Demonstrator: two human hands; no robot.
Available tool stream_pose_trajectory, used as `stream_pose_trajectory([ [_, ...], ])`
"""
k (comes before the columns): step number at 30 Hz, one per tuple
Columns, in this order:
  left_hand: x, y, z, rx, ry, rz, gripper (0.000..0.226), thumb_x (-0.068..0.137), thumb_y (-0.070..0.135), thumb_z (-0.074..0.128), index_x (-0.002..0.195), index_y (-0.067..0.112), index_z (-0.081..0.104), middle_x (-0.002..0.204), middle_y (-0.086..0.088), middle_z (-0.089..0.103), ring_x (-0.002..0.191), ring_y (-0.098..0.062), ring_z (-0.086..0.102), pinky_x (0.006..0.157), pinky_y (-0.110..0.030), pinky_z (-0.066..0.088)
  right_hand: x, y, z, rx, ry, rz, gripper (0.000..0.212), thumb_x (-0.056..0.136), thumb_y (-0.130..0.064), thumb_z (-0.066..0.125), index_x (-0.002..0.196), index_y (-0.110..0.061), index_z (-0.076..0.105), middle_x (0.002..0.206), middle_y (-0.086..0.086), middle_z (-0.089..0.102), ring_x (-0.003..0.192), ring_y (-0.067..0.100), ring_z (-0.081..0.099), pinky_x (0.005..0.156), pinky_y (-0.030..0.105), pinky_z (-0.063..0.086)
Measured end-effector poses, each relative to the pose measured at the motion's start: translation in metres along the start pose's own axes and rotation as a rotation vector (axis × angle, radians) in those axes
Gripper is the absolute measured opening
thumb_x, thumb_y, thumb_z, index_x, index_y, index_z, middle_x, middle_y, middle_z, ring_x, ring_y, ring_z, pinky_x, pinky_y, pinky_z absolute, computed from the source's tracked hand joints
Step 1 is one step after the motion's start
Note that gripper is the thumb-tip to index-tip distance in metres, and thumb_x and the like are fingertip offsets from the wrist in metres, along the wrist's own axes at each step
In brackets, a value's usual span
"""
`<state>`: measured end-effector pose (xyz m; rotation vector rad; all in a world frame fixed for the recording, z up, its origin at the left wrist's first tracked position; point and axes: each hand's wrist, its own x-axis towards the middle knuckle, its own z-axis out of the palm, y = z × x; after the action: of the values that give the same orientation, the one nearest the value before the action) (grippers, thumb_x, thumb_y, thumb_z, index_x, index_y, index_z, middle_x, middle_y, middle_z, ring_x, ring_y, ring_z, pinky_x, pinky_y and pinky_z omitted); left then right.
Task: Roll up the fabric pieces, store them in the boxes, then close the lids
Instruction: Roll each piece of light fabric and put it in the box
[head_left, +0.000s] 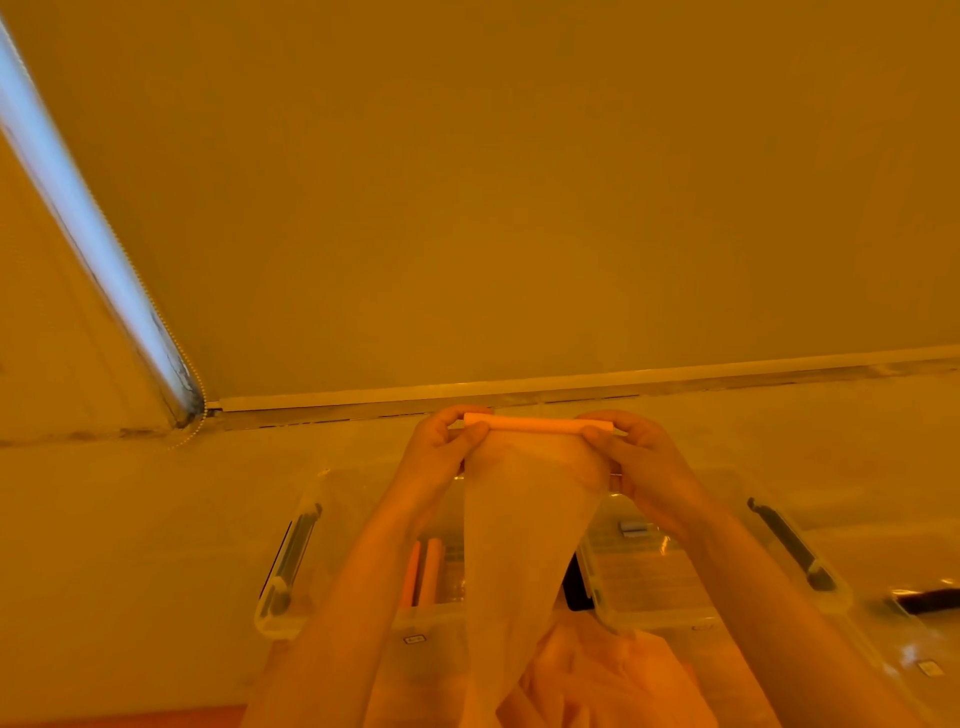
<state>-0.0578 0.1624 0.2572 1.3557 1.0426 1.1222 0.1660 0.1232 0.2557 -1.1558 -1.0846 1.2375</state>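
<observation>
Both hands are clamped on the roll: our left hand (441, 447) pinches its left end, our right hand (636, 457) pinches the right end, thumbs on the near side and fingers curled over the far side. The roll (537, 423) is held level in the air, out past the boxes, and the unrolled tail of the fabric (519, 545) hangs down toward us between the forearms.

To roll well from here, we'd judge both hands should turn at the same pace so the ends stay flush, with light tension on the hanging tail to keep the wraps tight and stop the roll coning.

The fabric is thin and pale, faintly see-through, tapering as it drops. The roll is slim and even, orange in this light. Below, the left box (291, 561) is open and already holds two slim rolls (423, 571) lying side by side. The right box (795, 551) sits just beside it; its contents are hard to make out. More loose cloth (597, 675) is heaped near us.
</observation>
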Motion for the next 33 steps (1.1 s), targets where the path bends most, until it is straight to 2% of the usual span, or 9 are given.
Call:
stream_pose_trajectory([
  [6, -0.0020, -0.0031, 0.0031, 0.010, 0.017, -0.013, 0.021, 0.093, 0.020, 0.057, 0.091, 0.037, 0.069, 0.092, -0.012, 0.063, 0.081, -0.028, 0.056, 0.075, -0.045, 0.043, -0.0023, 0.0037, 0.0008, -0.049, -0.014, -0.038, 0.019, 0.094, -0.022, 0.057, 0.110, -0.016, 0.064, 0.102, 0.004, 0.068, 0.083, 0.019, 0.070, 0.066, 0.040, 0.059],
  [10, -0.0022, 0.0010, 0.0049, -0.053, -0.009, -0.032, 0.015, 0.093, 0.016, 0.056, 0.096, 0.026, 0.066, 0.093, -0.011, 0.063, 0.079, -0.027, 0.058, 0.067, -0.037, 0.049, -0.0035, 0.0009, 0.0004, -0.003, 0.002, -0.058, 0.020, 0.094, -0.021, 0.056, 0.111, -0.014, 0.064, 0.102, 0.005, 0.068, 0.086, 0.022, 0.069, 0.062, 0.035, 0.058],
  [13, -0.0029, 0.0045, 0.0053, -0.100, -0.012, -0.018, 0.019, 0.093, 0.008, 0.055, 0.095, 0.023, 0.067, 0.090, -0.008, 0.064, 0.077, -0.018, 0.060, 0.065, -0.031, 0.049, -0.0030, -0.0006, 0.0002, 0.041, 0.026, -0.054, 0.017, 0.094, -0.016, 0.056, 0.108, -0.015, 0.065, 0.102, 0.005, 0.067, 0.089, 0.022, 0.067, 0.064, 0.036, 0.059],
  [17, -0.0025, 0.0038, 0.0045, -0.133, -0.001, 0.029, 0.026, 0.091, 0.008, 0.057, 0.089, 0.028, 0.074, 0.095, -0.009, 0.062, 0.086, -0.025, 0.051, 0.072, -0.039, 0.040, -0.0018, -0.0017, 0.0024, 0.096, 0.064, -0.032, 0.015, 0.092, -0.015, 0.058, 0.103, -0.015, 0.068, 0.101, 0.004, 0.066, 0.088, 0.021, 0.064, 0.053, 0.028, 0.053],
  [21, -0.0028, 0.0035, 0.0091, -0.110, 0.061, 0.043, 0.028, 0.091, 0.019, 0.059, 0.073, 0.034, 0.074, 0.093, -0.009, 0.061, 0.079, -0.022, 0.047, 0.063, -0.032, 0.035, -0.0003, -0.0018, 0.0045, 0.076, 0.088, -0.041, 0.016, 0.090, -0.022, 0.061, 0.100, -0.013, 0.069, 0.096, 0.003, 0.065, 0.083, 0.019, 0.062, 0.059, 0.032, 0.054],
  [23, -0.0012, 0.0006, 0.0077, -0.102, 0.065, 0.031, 0.026, 0.091, 0.016, 0.060, 0.077, 0.033, 0.074, 0.089, -0.008, 0.064, 0.076, -0.022, 0.052, 0.062, -0.032, 0.039, 0.0003, -0.0004, 0.0042, 0.065, 0.086, -0.037, 0.015, 0.091, -0.019, 0.060, 0.102, -0.014, 0.069, 0.097, 0.004, 0.066, 0.082, 0.019, 0.063, 0.058, 0.029, 0.053],
  [27, -0.0004, -0.0018, 0.0033, -0.130, 0.023, -0.028, 0.023, 0.091, 0.008, 0.059, 0.105, 0.024, 0.067, 0.095, -0.006, 0.069, 0.082, -0.016, 0.066, 0.065, -0.027, 0.054, 0.0017, 0.0014, 0.0018, 0.062, 0.052, 0.013, 0.022, 0.092, -0.016, 0.059, 0.112, -0.014, 0.067, 0.103, 0.008, 0.070, 0.093, 0.023, 0.067, 0.067, 0.030, 0.056],
  [30, -0.0001, -0.0029, 0.0023, -0.101, 0.022, -0.024, 0.021, 0.092, 0.008, 0.057, 0.109, 0.016, 0.067, 0.099, -0.008, 0.070, 0.084, -0.017, 0.067, 0.069, -0.028, 0.056, 0.0006, 0.0005, 0.0009, 0.063, 0.011, 0.019, 0.022, 0.093, -0.014, 0.056, 0.112, -0.009, 0.066, 0.101, 0.010, 0.072, 0.090, 0.024, 0.069, 0.066, 0.028, 0.056],
  [33, -0.0005, -0.0030, 0.0010, -0.063, 0.014, -0.007, 0.016, 0.093, 0.015, 0.056, 0.102, 0.023, 0.067, 0.096, -0.009, 0.068, 0.082, -0.021, 0.065, 0.068, -0.034, 0.054, -0.0016, 0.0004, 0.0031, 0.025, -0.009, -0.003, 0.020, 0.094, -0.016, 0.055, 0.111, -0.011, 0.065, 0.099, 0.009, 0.072, 0.085, 0.022, 0.071, 0.060, 0.029, 0.057],
])
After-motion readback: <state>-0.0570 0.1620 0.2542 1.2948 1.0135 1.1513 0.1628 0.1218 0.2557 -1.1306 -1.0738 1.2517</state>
